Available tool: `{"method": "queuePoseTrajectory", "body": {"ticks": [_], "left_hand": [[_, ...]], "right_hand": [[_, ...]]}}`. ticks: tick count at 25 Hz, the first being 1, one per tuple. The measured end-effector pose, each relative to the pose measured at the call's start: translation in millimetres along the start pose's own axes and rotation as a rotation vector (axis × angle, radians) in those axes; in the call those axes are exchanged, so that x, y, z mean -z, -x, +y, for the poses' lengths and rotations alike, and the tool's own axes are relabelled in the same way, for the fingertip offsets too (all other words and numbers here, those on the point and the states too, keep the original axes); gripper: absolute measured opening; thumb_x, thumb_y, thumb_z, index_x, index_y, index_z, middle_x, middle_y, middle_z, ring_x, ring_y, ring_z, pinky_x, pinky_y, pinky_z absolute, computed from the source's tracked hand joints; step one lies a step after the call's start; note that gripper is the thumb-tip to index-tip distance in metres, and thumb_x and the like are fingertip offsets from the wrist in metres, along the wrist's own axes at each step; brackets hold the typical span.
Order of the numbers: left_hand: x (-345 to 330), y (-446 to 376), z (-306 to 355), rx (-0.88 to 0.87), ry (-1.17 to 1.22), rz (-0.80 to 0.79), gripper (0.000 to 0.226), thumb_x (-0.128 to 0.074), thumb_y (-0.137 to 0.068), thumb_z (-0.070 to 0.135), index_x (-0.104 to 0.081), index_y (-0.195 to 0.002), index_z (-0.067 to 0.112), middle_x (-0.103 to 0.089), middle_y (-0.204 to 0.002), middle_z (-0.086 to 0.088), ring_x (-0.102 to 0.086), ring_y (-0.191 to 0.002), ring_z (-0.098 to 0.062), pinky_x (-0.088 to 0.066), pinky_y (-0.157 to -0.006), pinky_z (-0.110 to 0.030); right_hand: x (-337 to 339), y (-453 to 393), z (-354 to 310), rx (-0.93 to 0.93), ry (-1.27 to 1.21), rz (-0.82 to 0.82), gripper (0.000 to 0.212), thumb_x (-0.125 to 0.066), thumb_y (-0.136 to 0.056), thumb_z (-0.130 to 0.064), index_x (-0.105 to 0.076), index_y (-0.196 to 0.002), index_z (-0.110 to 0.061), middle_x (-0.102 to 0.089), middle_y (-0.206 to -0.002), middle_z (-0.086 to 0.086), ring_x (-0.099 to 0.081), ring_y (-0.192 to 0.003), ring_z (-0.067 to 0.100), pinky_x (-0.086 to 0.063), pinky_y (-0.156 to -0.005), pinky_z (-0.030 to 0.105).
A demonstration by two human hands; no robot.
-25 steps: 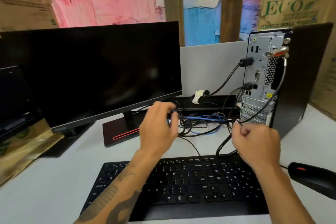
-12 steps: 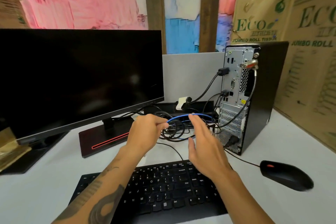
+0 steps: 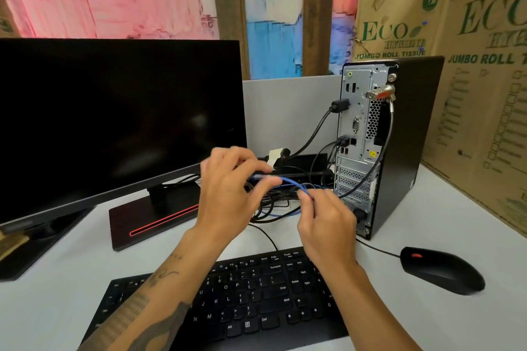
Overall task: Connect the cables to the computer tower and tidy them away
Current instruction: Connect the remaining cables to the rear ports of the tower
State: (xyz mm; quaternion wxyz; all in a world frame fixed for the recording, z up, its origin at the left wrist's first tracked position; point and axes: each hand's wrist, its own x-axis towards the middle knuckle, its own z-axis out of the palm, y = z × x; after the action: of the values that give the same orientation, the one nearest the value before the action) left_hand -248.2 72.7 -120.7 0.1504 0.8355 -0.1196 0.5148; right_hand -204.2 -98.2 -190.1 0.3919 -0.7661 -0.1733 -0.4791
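So closest to the camera is a black keyboard (image 3: 242,302) with flat matte keys, lying on a plain white desk (image 3: 445,239). Off to its right sits a rounded black mouse (image 3: 442,271) with an orange wheel, its thin cord running back toward the tower.

Both hands hover just past the keyboard. The left hand (image 3: 228,194) pinches the blue network cable (image 3: 288,181) near its clear plug end, fingers curled over it. The right hand (image 3: 328,222) pinches the same cable a bit further along, so a short stretch runs between the two hands. Below them lies a messy loop of black cables (image 3: 273,208) on the desk.

Behind that, a monitor (image 3: 114,111) with a glossy dark screen stands on a flat dark base with a red stripe. The computer tower (image 3: 399,137) stands upright at right, its bare metal back panel facing the camera, perforated grilles showing, and several black plugs already seated in it. A silver lock sticks out near its top.

Cardboard boxes (image 3: 482,94) crowd the desk's right edge, just beyond the tower.
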Motion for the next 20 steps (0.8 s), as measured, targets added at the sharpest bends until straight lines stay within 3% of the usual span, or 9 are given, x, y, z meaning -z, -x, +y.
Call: {"method": "queuePoseTrajectory", "body": {"ticks": [2, 4, 7, 9, 11, 13, 15, 18, 20], "left_hand": [[-4.5, -10.0, 8.3, 0.068, -0.094, 0.112, 0.028, -0.074, -0.091, 0.051, -0.077, -0.107, 0.028, -0.062, -0.115, 0.007, -0.052, -0.11, -0.021, -0.038, -0.096, -0.043], [-8.5, -13.2, 23.5, 0.194, -0.003, 0.14, 0.05, -0.072, -0.092, 0.053, -0.065, -0.134, 0.026, -0.054, -0.132, 0.003, -0.049, -0.12, -0.021, -0.04, -0.103, -0.043], [-12.8, -10.8, 57.6, 0.468, 0.421, 0.108, 0.091, -0.073, -0.086, 0.055, -0.03, -0.159, 0.023, -0.044, -0.145, 0.008, -0.052, -0.121, -0.01, -0.045, -0.101, -0.017], [-15.0, -12.7, 79.8, 0.601, 0.683, 0.009, 0.079, -0.066, -0.089, 0.054, -0.033, -0.155, 0.026, -0.056, -0.13, 0.021, -0.061, -0.112, -0.006, -0.052, -0.095, -0.019], [-17.5, -19.8, 96.9, 0.543, 0.803, -0.085, 0.044, -0.055, -0.1, 0.046, -0.052, -0.14, 0.026, -0.069, -0.117, 0.019, -0.065, -0.111, -0.001, -0.052, -0.096, -0.022], [-16.2, -34.5, 110.7, 0.46, 0.874, -0.12, 0.027, -0.047, -0.108, 0.035, -0.062, -0.128, 0.025, -0.074, -0.113, 0.015, -0.066, -0.111, -0.001, -0.049, -0.095, -0.016], [-16.4, -49.5, 120.1, 0.371, 0.83, -0.131, 0.027, -0.043, -0.111, 0.029, -0.068, -0.121, 0.023, -0.074, -0.1, 0.014, -0.068, -0.104, -0.003, -0.051, -0.091, -0.019], [-20.8, -63.4, 126.8, 0.328, 0.689, -0.193, 0.031, -0.042, -0.112, 0.031, -0.073, -0.11, 0.024, -0.059, -0.061, 0.017, -0.059, -0.065, -0.003, -0.046, -0.066, -0.019], [-26.6, -69.4, 124.6, 0.314, 0.481, -0.274, 0.033, -0.042, -0.111, 0.033, -0.071, -0.099, 0.023, -0.051, -0.051, 0.013, -0.05, -0.054, -0.007, -0.038, -0.058, -0.023]], "right_hand": [[3.7, -2.9, 2.6, -0.108, -0.054, 0.076, 0.029, -0.054, -0.099, -0.024, -0.069, -0.081, -0.007, -0.052, -0.062, -0.005, -0.045, -0.052, 0.016, -0.029, -0.054, 0.023], [8.8, -7.2, 5.7, -0.195, -0.063, 0.136, 0.035, -0.051, -0.1, -0.028, -0.069, -0.078, -0.007, -0.048, -0.055, -0.007, -0.042, -0.048, 0.014, -0.023, -0.051, 0.02], [13.5, -11.5, 10.6, -0.271, -0.119, 0.154, 0.04, -0.049, -0.101, -0.032, -0.069, -0.074, -0.01, -0.054, -0.05, -0.005, -0.048, -0.043, 0.015, -0.035, -0.048, 0.023], [14.6, -11.3, 10.1, -0.28, -0.135, 0.157, 0.041, -0.05, -0.101, -0.033, -0.068, -0.07, -0.011, -0.052, -0.048, -0.006, -0.048, -0.043, 0.009, -0.037, -0.048, 0.023], [14.8, -9.5, 7.6, -0.268, -0.114, 0.149, 0.043, -0.05, -0.099, -0.033, -0.063, -0.064, -0.012, -0.041, -0.045, -0.009, -0.041, -0.041, 0.0, -0.032, -0.048, 0.013], [14.6, -9.7, 6.2, -0.269, -0.108, 0.102, 0.043, -0.048, -0.096, -0.033, -0.055, -0.059, -0.013, -0.031, -0.043, -0.012, -0.042, -0.043, 0.001, -0.027, -0.047, 0.008], [13.5, -9.0, 7.9, -0.259, -0.117, 0.033, 0.037, -0.049, -0.092, -0.029, -0.048, -0.056, -0.017, -0.029, -0.043, -0.013, -0.046, -0.047, 0.002, -0.022, -0.044, 0.01], [15.2, -4.7, 8.9, -0.218, -0.193, -0.092, 0.047, -0.065, -0.084, -0.013, -0.033, -0.055, -0.033, -0.032, -0.042, -0.012, -0.042, -0.043, 0.008, -0.019, -0.043, 0.014], [18.2, -3.2, 3.8, -0.16, -0.226, -0.138, 0.04, -0.068, -0.078, -0.02, -0.037, -0.057, -0.032, -0.043, -0.047, -0.01, -0.046, -0.047, 0.01, -0.024, -0.045, 0.013]]}}
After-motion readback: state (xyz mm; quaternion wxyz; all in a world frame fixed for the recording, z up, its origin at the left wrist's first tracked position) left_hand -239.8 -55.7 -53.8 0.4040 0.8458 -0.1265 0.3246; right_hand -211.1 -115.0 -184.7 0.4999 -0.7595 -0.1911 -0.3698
